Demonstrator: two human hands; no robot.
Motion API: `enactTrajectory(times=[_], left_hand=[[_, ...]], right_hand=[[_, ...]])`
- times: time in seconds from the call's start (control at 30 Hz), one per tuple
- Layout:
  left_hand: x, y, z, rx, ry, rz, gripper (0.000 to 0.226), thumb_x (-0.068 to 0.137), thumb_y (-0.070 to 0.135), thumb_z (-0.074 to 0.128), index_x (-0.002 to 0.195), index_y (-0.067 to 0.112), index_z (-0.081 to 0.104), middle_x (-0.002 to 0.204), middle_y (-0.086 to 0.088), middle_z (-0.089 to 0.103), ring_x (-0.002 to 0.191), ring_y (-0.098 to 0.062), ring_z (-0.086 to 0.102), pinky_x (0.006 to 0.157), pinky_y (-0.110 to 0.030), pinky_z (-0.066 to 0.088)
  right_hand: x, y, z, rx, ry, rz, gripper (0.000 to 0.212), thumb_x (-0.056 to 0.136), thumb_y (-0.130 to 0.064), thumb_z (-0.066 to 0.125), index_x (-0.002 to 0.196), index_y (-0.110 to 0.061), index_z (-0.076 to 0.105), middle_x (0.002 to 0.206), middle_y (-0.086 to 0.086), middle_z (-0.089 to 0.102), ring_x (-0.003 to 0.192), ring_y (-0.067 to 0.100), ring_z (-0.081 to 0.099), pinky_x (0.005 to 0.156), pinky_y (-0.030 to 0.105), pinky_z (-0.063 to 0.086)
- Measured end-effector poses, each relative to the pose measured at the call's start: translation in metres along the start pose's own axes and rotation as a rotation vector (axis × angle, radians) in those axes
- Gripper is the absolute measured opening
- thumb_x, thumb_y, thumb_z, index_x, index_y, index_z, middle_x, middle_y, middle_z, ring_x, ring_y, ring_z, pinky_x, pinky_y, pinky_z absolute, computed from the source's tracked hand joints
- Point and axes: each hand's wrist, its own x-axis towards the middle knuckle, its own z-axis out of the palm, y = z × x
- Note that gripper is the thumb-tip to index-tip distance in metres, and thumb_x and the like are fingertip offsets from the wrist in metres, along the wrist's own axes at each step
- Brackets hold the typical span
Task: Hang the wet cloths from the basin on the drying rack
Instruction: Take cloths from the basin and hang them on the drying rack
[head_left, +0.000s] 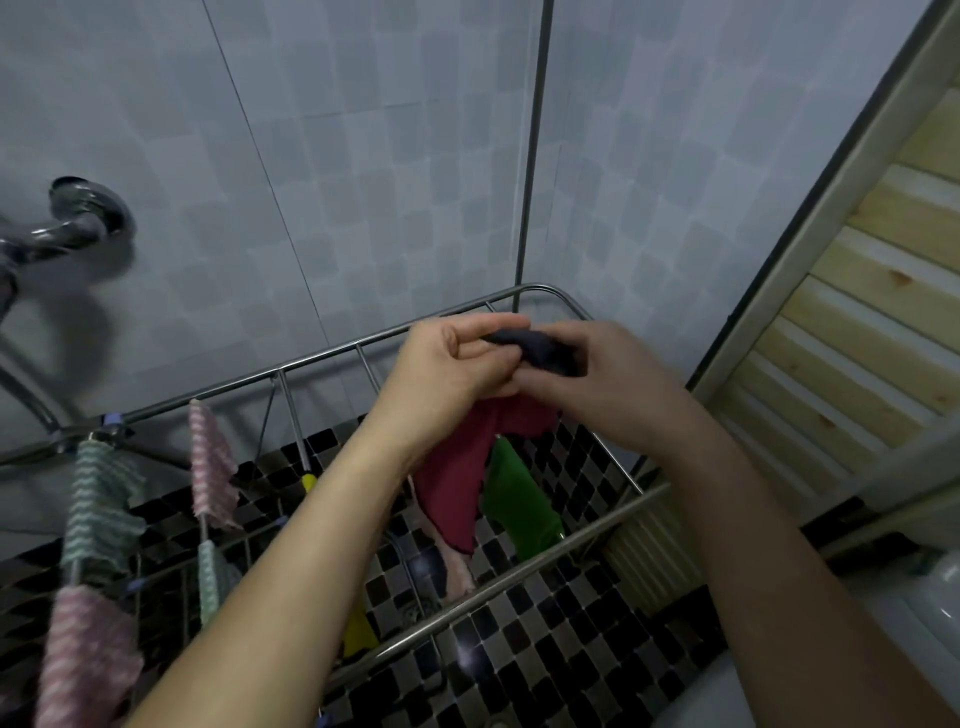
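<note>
You are looking down at your two bare hands, held together above a metal drying rack (550, 293) that stands in the corner of a tiled room. Your left hand (457, 364) and your right hand (602, 369) meet at the middle of the view, fingers curled. Between them they pinch a small dark cloth (535, 348), bunched up and touching both hands. Each grip is closed tight on that cloth; the left thumb lies over its near end, and the right fingers wrap its far end.

Just below your hands a dark red cloth (457, 483) hangs down. Whether your hands also hold its top edge, or it rests on a rail, cannot be told, since your hands cover it. Beside it, to the right, a green cloth (519, 499) hangs from the rack.

On the left rails hang striped cloths: a pink one (208, 457) near the back, a pale green one (98, 499) further left, another pink one (83, 654) at the near left corner, and a small green one (210, 577) lower down. A yellow cloth (358, 629) shows under your left forearm.

Below the rack is a floor of black and white mosaic tiles (545, 649). A chrome pipe (67, 223) juts from the grey wall at upper left. Wooden slats (857, 322) fill the right edge. The basin cannot be made out for certain.
</note>
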Motion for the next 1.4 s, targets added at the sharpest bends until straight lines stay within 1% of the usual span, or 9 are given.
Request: enactTrajectory(times=[0.07,0.17,0.3,0.47,0.6,1.03,1.2,1.3,1.4], left_hand=[[0.001,-0.002,-0.005,0.235,0.098,0.056,0.023,0.094,0.007,0.058,0.082,0.022,0.071,0.063,0.002,0.071,0.059,-0.010,0.066,0.056,-0.023,0.053],[0.003,-0.012,-0.026,0.585,0.198,0.157,0.028,0.086,0.034,0.069,0.063,0.019,0.066,0.049,0.004,0.060,0.044,-0.010,0.052,0.049,-0.024,0.041],[0.002,-0.030,-0.052,0.641,0.093,0.116,0.034,0.069,0.048,0.079,0.060,0.024,0.057,0.074,0.006,0.054,0.069,-0.010,0.052,0.066,-0.029,0.041],[0.000,-0.045,-0.062,0.411,-0.221,-0.200,0.019,0.076,0.008,0.080,0.078,0.016,0.063,0.071,0.005,0.065,0.068,-0.010,0.061,0.068,-0.029,0.051],[0.003,-0.049,-0.068,0.228,-0.072,-0.206,0.020,0.077,0.004,0.074,0.076,0.008,0.054,0.058,0.006,0.064,0.053,-0.006,0.060,0.052,-0.019,0.049],[0.023,-0.075,-0.093,-0.285,0.022,-0.192,0.019,0.071,0.023,0.079,0.084,0.014,0.071,0.077,-0.005,0.071,0.064,-0.012,0.067,0.057,-0.020,0.055],[0.078,-0.117,-0.105,0.087,0.410,-0.232,0.011,0.087,0.005,0.066,0.083,0.014,0.063,0.061,0.006,0.058,0.053,-0.003,0.054,0.052,-0.014,0.043],[0.118,-0.160,-0.123,0.352,0.448,-0.255,0.016,0.088,0.007,0.066,0.078,0.018,0.064,0.064,0.006,0.055,0.067,-0.014,0.053,0.058,-0.019,0.041],[0.145,-0.185,-0.137,0.556,0.464,-0.269,0.014,0.090,0.012,0.065,0.077,0.018,0.066,0.070,0.000,0.064,0.073,-0.022,0.060,0.064,-0.025,0.040]], right_hand=[[0.005,-0.003,0.003,-0.207,0.191,-0.039,0.015,0.090,-0.030,0.062,0.095,-0.025,0.076,0.078,-0.005,0.072,0.074,0.011,0.066,0.071,0.041,0.056],[0.013,-0.011,0.004,-0.023,0.151,-0.084,0.016,0.093,-0.020,0.060,0.084,-0.025,0.073,0.065,-0.016,0.064,0.062,0.001,0.060,0.060,0.030,0.055],[0.032,-0.013,0.006,0.269,0.116,0.001,0.016,0.093,-0.010,0.056,0.086,-0.004,0.069,0.074,0.006,0.062,0.068,0.015,0.063,0.062,0.034,0.060],[0.059,0.013,-0.001,-0.008,0.239,-0.071,0.013,0.087,-0.020,0.063,0.085,-0.014,0.073,0.076,0.002,0.069,0.073,0.019,0.066,0.068,0.047,0.058],[0.068,0.040,-0.016,-0.144,0.311,-0.045,0.010,0.086,-0.018,0.062,0.080,-0.020,0.070,0.070,-0.005,0.064,0.070,0.016,0.063,0.065,0.039,0.058],[0.120,0.108,-0.053,0.513,0.031,0.321,0.021,0.097,-0.008,0.048,0.088,-0.011,0.067,0.071,0.007,0.052,0.043,0.009,0.044,0.032,0.018,0.031],[0.183,0.144,0.004,0.236,-0.053,0.515,0.017,0.097,-0.013,0.050,0.089,-0.009,0.065,0.074,0.004,0.053,0.060,0.013,0.053,0.040,0.023,0.049],[0.219,0.171,0.041,0.115,0.017,0.565,0.025,0.096,-0.012,0.050,0.099,0.010,0.061,0.085,0.012,0.056,0.069,0.027,0.064,0.055,0.043,0.061],[0.242,0.181,0.057,-0.023,0.092,0.491,0.029,0.095,-0.015,0.049,0.072,0.002,0.058,0.072,0.013,0.061,0.070,0.037,0.068,0.063,0.052,0.059]])
